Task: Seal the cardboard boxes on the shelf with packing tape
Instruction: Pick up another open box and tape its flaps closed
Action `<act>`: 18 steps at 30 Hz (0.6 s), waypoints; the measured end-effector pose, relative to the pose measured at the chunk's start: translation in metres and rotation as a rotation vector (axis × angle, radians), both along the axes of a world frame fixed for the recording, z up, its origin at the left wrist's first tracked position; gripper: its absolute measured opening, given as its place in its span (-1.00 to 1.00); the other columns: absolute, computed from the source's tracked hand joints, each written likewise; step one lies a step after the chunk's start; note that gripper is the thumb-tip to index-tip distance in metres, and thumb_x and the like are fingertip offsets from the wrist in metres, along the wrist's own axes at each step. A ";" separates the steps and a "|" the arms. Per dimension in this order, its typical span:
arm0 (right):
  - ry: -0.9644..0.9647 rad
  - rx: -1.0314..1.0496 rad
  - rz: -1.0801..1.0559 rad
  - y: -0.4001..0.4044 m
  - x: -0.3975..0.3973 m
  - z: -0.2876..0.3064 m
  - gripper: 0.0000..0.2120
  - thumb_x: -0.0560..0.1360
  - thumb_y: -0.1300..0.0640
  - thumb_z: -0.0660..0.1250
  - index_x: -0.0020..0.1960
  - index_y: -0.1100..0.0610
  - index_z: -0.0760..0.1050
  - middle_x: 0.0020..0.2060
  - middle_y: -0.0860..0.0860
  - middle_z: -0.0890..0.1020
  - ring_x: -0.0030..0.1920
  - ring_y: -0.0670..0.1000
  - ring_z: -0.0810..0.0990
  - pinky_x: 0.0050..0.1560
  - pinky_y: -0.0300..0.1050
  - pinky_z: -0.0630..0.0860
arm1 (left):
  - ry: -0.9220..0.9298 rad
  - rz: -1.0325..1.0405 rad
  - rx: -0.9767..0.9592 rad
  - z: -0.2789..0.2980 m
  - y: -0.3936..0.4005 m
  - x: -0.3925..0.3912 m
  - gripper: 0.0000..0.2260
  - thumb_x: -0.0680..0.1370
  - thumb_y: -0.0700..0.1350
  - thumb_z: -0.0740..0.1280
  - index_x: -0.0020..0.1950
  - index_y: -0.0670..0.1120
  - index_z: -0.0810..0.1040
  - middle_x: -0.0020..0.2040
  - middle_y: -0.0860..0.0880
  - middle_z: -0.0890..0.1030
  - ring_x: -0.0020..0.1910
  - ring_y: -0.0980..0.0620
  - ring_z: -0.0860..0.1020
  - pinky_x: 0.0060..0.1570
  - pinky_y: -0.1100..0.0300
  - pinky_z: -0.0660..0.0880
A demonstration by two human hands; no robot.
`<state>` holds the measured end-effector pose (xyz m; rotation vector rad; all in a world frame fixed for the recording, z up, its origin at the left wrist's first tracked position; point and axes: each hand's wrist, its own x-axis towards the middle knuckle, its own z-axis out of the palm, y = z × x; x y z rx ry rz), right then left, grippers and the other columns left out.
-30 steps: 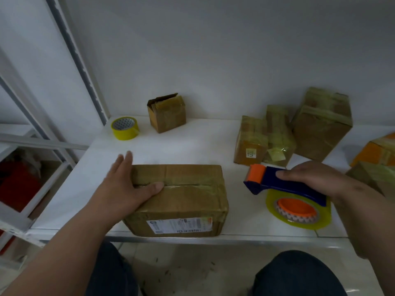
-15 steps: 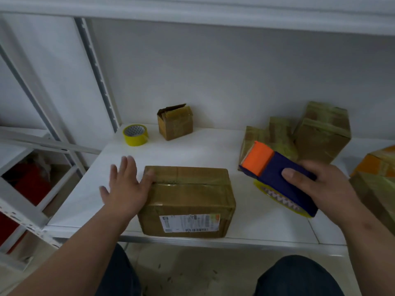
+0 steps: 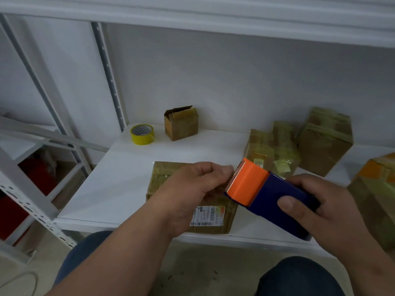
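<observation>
Right hand: the right hand [image 3: 327, 212] grips the blue body of a tape dispenser [image 3: 269, 198], thumb laid across its side, holding it in the air above the shelf's front edge.
Tape dispenser: its orange head and toothed cutting edge point toward 10 o'clock, tilted up and away from the person.
Left hand: the left hand [image 3: 192, 193] hovers over the nearest box, fingers curled toward the dispenser's cutter; whether the fingertips pinch the tape end cannot be told.
Nearest box: a taped cardboard box [image 3: 213, 216] with a printed label sits at the front edge of the shelf [image 3: 106, 189], partly hidden by the left hand.
Open room: bare white shelf runs from the box toward 9 o'clock, out to the metal upright.
Back of shelf: a yellow tape roll [image 3: 142, 134] lies at 11 o'clock, just beside a small box [image 3: 181, 122] with its flaps raised, near the wall.
Right side: several taped boxes [image 3: 299, 146] cluster from 1 to 2 o'clock, some leaning on each other; an orange-topped box [image 3: 378, 174] sits at 3 o'clock by the frame's edge.
</observation>
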<state>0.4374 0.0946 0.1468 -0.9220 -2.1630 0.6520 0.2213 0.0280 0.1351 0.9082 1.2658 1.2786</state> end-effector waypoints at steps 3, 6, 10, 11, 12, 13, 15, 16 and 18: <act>-0.023 -0.017 0.009 -0.003 0.001 0.001 -0.49 0.32 -0.55 0.12 -0.02 -0.20 0.49 -0.22 -0.23 0.63 -0.30 -0.17 0.62 -0.45 -0.41 0.45 | 0.029 0.031 0.032 -0.006 -0.001 0.001 -0.67 0.30 0.07 0.42 -0.14 -0.17 0.63 -0.20 -0.12 0.65 -0.18 -0.02 0.59 -0.03 0.14 0.56; -0.062 -0.036 0.019 -0.005 0.002 0.002 -0.46 0.30 -0.57 0.11 -0.05 -0.18 0.50 -0.22 -0.24 0.63 -0.30 -0.18 0.62 -0.46 -0.41 0.45 | 0.120 0.067 0.038 -0.009 -0.002 0.001 -0.84 0.48 -0.06 0.40 -0.20 -0.14 0.63 -0.26 -0.08 0.65 -0.23 0.02 0.60 -0.07 0.17 0.57; -0.121 -0.026 0.026 -0.006 0.003 -0.003 -0.50 0.32 -0.56 0.10 -0.15 -0.18 0.51 -0.21 -0.27 0.62 -0.28 -0.21 0.61 -0.38 -0.45 0.44 | 0.338 0.143 -0.008 -0.010 -0.004 -0.001 -0.82 0.57 -0.13 0.35 -0.21 -0.10 0.65 -0.25 -0.08 0.69 -0.17 -0.08 0.67 -0.02 0.04 0.63; -0.134 -0.025 0.033 -0.006 0.002 -0.004 -0.52 0.32 -0.54 0.11 -0.15 -0.19 0.49 -0.21 -0.29 0.62 -0.28 -0.22 0.61 -0.37 -0.47 0.43 | 0.372 0.159 -0.015 -0.010 -0.003 -0.002 -0.82 0.57 -0.13 0.36 -0.21 -0.09 0.66 -0.24 -0.11 0.69 -0.13 -0.14 0.67 0.01 -0.05 0.62; -0.143 -0.026 0.037 -0.006 0.001 -0.005 -0.56 0.32 -0.52 0.14 -0.15 -0.19 0.48 -0.21 -0.31 0.61 -0.27 -0.23 0.60 -0.36 -0.48 0.43 | 0.394 0.173 -0.016 -0.010 -0.002 -0.002 -0.82 0.57 -0.12 0.36 -0.22 -0.08 0.66 -0.23 -0.14 0.69 -0.11 -0.21 0.65 0.01 -0.14 0.61; -0.150 -0.032 0.040 -0.006 0.001 -0.006 -0.60 0.30 -0.49 0.17 -0.15 -0.19 0.47 -0.21 -0.34 0.61 -0.27 -0.25 0.60 -0.35 -0.49 0.42 | 0.414 0.181 -0.013 -0.009 -0.001 -0.003 -0.82 0.56 -0.12 0.37 -0.22 -0.07 0.66 -0.23 -0.17 0.68 -0.10 -0.26 0.64 -0.01 -0.20 0.59; -0.163 -0.052 0.057 -0.004 0.001 -0.007 -0.60 0.27 -0.48 0.20 -0.14 -0.20 0.46 -0.20 -0.37 0.60 -0.25 -0.27 0.60 -0.34 -0.50 0.42 | 0.452 0.186 -0.010 -0.008 0.001 -0.004 -0.83 0.56 -0.12 0.37 -0.20 -0.06 0.68 -0.22 -0.18 0.68 -0.10 -0.28 0.64 -0.04 -0.24 0.59; -0.166 -0.059 0.065 -0.003 0.000 -0.006 -0.57 0.26 -0.51 0.18 -0.13 -0.21 0.45 -0.19 -0.37 0.60 -0.24 -0.28 0.60 -0.33 -0.50 0.43 | 0.470 0.188 -0.011 -0.008 0.001 -0.005 -0.85 0.56 -0.12 0.37 -0.18 -0.06 0.68 -0.21 -0.17 0.69 -0.10 -0.27 0.64 -0.04 -0.23 0.59; -0.179 -0.078 0.076 0.000 0.000 -0.005 -0.52 0.24 -0.55 0.16 -0.11 -0.20 0.46 -0.16 -0.33 0.61 -0.22 -0.24 0.61 -0.28 -0.45 0.47 | 0.507 0.197 -0.004 -0.008 0.001 -0.005 -0.86 0.56 -0.12 0.37 -0.16 -0.07 0.68 -0.21 -0.15 0.69 -0.12 -0.22 0.66 -0.04 -0.20 0.60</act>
